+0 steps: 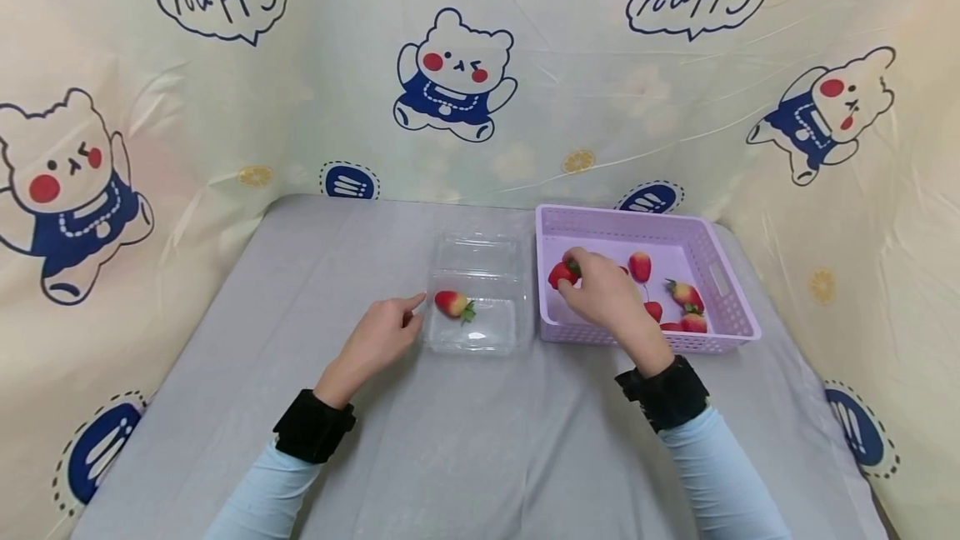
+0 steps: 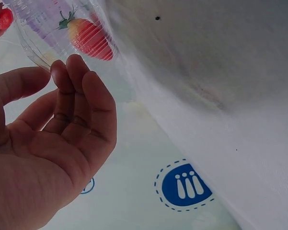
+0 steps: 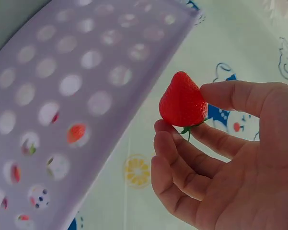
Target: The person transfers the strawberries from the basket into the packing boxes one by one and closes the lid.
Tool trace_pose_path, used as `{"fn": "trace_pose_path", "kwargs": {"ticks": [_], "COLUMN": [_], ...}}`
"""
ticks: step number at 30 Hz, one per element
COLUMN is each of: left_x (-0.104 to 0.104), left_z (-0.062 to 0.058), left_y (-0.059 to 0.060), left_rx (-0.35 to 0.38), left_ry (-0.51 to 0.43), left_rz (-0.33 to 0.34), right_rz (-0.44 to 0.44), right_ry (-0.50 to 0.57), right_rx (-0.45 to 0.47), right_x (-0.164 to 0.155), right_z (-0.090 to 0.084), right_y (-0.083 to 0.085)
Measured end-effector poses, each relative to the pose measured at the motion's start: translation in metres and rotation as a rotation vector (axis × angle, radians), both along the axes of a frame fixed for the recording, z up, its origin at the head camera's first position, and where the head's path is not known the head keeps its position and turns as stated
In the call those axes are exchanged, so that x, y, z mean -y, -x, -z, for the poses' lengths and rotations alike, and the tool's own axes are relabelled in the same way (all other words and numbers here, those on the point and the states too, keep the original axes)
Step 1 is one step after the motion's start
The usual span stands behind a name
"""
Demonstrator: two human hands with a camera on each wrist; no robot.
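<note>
Early stage, by my read: one strawberry (image 1: 453, 303) lies in the clear plastic clamshell box (image 1: 475, 294), and you're pinching a second strawberry (image 1: 562, 272) over the lilac basket (image 1: 731, 290). About five more remain in the basket, so most of the transfer is left.

Left to right:
- Your left hand (image 1: 382, 333) rests on the grey table cover (image 1: 465, 440) just beside the box's left edge. Fingers relaxed and loosely spread, index tip touching or nearly touching the box wall, holding nothing.
- Clamshell box: mid-table, lid folded back toward the far edge, one berry near its left wall.
- Basket: just right of the box, sides close or touching, can't tell which. Loose berries (image 1: 684, 294) sit mostly toward its near right part.
- Your right hand (image 1: 603, 290) is above the basket's left half, thumb and fingertips pinching the red berry, lifted off the floor per the wrist view.
</note>
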State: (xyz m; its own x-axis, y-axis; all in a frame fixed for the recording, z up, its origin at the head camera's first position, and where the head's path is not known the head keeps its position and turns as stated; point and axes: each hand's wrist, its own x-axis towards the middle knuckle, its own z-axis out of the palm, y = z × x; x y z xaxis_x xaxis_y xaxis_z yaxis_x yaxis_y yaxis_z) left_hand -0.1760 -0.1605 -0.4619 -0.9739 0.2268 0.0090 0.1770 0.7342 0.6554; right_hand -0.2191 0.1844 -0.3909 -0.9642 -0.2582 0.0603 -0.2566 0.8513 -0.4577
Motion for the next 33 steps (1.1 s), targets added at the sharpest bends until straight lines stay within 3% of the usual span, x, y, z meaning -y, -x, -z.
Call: {"fn": "trace_pose_path", "kwargs": {"ticks": [12,22,33], "left_x": [0.000,0.001,0.000], "left_z": [0.000,0.001,0.002], "left_y": [0.001,0.000,0.000], "left_rx": [0.003,-0.009,-0.013], "left_ry": [-0.009,-0.007,-0.011], "left_rz": [0.000,0.000,-0.002], "right_rz": [-0.088,-0.137,-0.165], "right_ry": [0.030,0.011,-0.033], "right_rx": [-0.028,0.000,-0.037], "right_x": [0.030,0.055,0.074], "right_z": [-0.002,0.011,0.034], "right_y": [-0.006,-0.010,-0.010]}}
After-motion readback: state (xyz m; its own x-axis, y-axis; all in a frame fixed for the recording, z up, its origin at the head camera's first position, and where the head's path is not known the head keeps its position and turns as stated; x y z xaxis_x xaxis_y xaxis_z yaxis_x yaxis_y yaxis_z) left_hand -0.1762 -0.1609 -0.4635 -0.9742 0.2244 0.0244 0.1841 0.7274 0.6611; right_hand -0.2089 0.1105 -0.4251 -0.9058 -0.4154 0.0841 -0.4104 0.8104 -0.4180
